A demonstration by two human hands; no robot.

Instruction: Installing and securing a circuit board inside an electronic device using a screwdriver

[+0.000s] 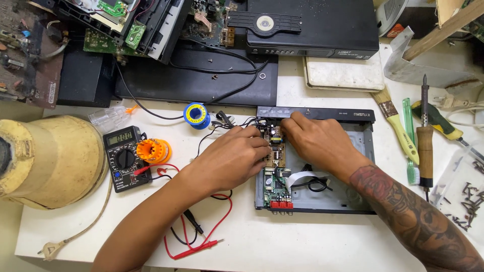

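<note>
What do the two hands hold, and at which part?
Both the left hand and right hand grip the brown circuit board by its opposite side edges, inside the open player case.

Both forearms are bare, with no sleeves, gloves, rings, watch or bands showing. The left hand (232,158) and its arm carry no markings. The right hand (315,141) is likewise unmarked, but the forearm behind it, on the side away from the multimeter (123,158), bears a dense dark tattoo (413,216) of curling, shaded shapes running up from near the wrist.
</note>
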